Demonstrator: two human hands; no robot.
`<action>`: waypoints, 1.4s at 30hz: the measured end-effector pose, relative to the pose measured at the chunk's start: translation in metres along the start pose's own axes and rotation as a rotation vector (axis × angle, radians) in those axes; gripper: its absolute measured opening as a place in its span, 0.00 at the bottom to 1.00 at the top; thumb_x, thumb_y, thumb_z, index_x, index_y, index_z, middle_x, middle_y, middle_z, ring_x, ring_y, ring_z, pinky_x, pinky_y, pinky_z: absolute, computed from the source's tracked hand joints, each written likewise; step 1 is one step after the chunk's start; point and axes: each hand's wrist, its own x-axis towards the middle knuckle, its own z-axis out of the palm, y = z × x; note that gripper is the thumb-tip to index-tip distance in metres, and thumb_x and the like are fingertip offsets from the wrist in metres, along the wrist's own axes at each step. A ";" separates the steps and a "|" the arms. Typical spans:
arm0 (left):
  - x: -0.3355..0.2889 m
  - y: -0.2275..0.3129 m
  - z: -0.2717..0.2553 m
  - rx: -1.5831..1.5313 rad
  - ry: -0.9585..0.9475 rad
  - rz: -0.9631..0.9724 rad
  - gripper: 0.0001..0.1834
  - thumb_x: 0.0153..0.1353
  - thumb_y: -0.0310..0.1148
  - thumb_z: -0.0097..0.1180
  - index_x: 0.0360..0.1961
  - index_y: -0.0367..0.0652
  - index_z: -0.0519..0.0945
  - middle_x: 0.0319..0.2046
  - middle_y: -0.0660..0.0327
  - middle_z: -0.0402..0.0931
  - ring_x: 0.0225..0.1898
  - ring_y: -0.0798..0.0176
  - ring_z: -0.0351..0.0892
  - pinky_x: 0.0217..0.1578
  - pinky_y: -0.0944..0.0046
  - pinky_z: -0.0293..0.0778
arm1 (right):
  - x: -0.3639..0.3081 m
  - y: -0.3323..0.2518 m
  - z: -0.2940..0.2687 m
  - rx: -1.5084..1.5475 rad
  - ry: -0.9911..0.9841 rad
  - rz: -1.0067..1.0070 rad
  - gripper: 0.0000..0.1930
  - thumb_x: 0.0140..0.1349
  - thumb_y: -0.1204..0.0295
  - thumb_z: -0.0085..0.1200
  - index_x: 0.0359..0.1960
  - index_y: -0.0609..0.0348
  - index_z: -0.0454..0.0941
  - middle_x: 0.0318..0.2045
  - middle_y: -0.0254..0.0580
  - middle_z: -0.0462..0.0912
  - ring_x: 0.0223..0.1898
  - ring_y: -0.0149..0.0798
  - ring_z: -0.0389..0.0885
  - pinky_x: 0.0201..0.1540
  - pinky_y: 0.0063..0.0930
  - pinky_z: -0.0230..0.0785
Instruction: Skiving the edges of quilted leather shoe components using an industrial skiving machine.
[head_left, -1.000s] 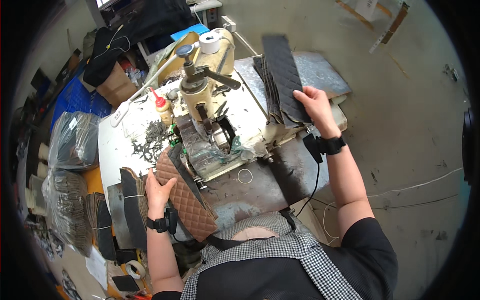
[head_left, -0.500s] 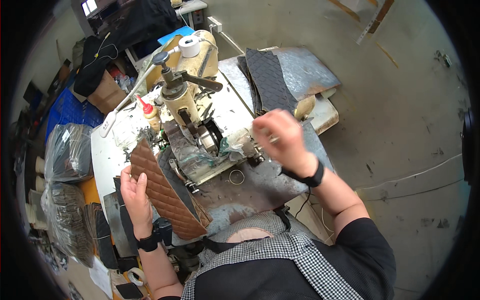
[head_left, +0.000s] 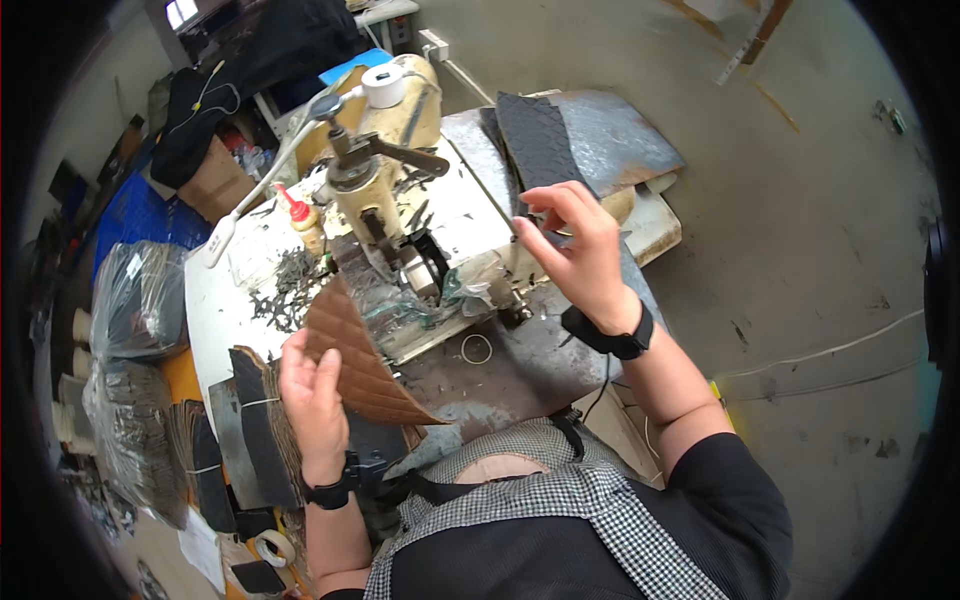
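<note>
My left hand (head_left: 318,405) pinches the left edge of a brown quilted leather piece (head_left: 365,365), its thumb lying on the brown face. The piece stands tilted in front of a cream bench machine (head_left: 365,205) with a black knob and a side lever, partly hiding its front left. To the right of the machine, my right hand (head_left: 580,245) is raised with its fingers bent and the thumb apart, and I see nothing in it. Just beyond that hand, black quilted pieces (head_left: 535,140) lie on the metal table. Dark scraps (head_left: 285,290) are scattered left of the machine.
A red-capped bottle (head_left: 300,218) stands beside the machine. Bundled dark pieces (head_left: 265,410) lie left of my left hand, near plastic-wrapped stacks (head_left: 140,300) and a blue crate (head_left: 145,220). A thin ring (head_left: 476,348) rests on the metal tabletop (head_left: 440,375).
My left hand has moved right and turned the brown piece, which now stands closer across the machine's front. My right hand has its fingers more spread, with thumb apart.
</note>
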 end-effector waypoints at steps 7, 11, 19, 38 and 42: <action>-0.003 -0.028 0.031 -0.047 -0.128 -0.033 0.19 0.65 0.22 0.51 0.55 0.32 0.63 0.42 0.59 0.74 0.42 0.72 0.73 0.44 0.72 0.69 | -0.052 -0.020 0.053 0.078 -0.310 -0.507 0.23 0.48 0.80 0.62 0.49 0.59 0.78 0.42 0.49 0.77 0.36 0.46 0.80 0.36 0.32 0.76; -0.008 -0.030 0.023 -0.021 -0.186 -0.102 0.19 0.65 0.20 0.49 0.56 0.32 0.62 0.46 0.55 0.75 0.47 0.69 0.74 0.48 0.70 0.70 | -0.063 -0.024 0.068 0.130 -0.337 -0.558 0.22 0.45 0.79 0.62 0.47 0.61 0.79 0.44 0.50 0.77 0.37 0.45 0.81 0.37 0.32 0.77; -0.012 -0.031 0.018 0.042 -0.163 -0.129 0.25 0.65 0.19 0.48 0.61 0.38 0.56 0.45 0.51 0.77 0.45 0.68 0.78 0.44 0.71 0.74 | -0.077 -0.021 0.096 0.167 -0.336 -0.485 0.20 0.43 0.82 0.58 0.42 0.68 0.78 0.40 0.50 0.81 0.37 0.44 0.82 0.37 0.32 0.78; 0.016 -0.014 0.019 0.068 -0.227 -0.185 0.20 0.63 0.20 0.51 0.54 0.40 0.61 0.38 0.55 0.79 0.36 0.72 0.78 0.35 0.73 0.73 | -0.067 -0.031 0.095 0.081 -0.157 -0.360 0.18 0.41 0.84 0.61 0.38 0.63 0.79 0.29 0.40 0.80 0.28 0.42 0.78 0.28 0.31 0.72; 0.025 -0.032 0.019 0.177 -0.269 -0.206 0.20 0.62 0.21 0.54 0.52 0.40 0.63 0.34 0.58 0.78 0.31 0.74 0.74 0.31 0.73 0.70 | -0.070 -0.022 0.087 -0.012 -0.143 -0.347 0.17 0.41 0.83 0.60 0.38 0.62 0.78 0.29 0.39 0.77 0.27 0.42 0.75 0.29 0.32 0.69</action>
